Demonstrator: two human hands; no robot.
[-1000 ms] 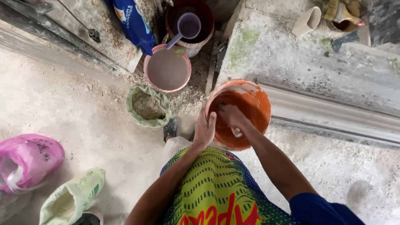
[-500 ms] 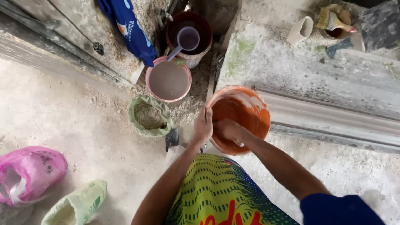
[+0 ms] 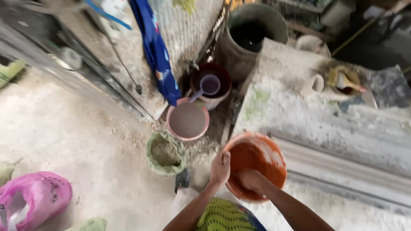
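An orange plastic bucket stands on the ground in front of me. My left hand grips its near left rim. Inside the bucket, my right hand presses against the inner wall, fingers curled; whether it holds anything I cannot tell. White residue streaks the bucket's inside. A patterned green and yellow cloth covers my lap below.
A pink bucket of grey water, a dark red bucket with a purple scoop, an open green sack of powder, a large dark barrel, a grey slab bench, a pink plastic bag, blue cloth.
The camera view has tilted upward, showing the barrel and more of the bench. My right hand has sunk deeper into the orange bucket; my left stays on the rim.
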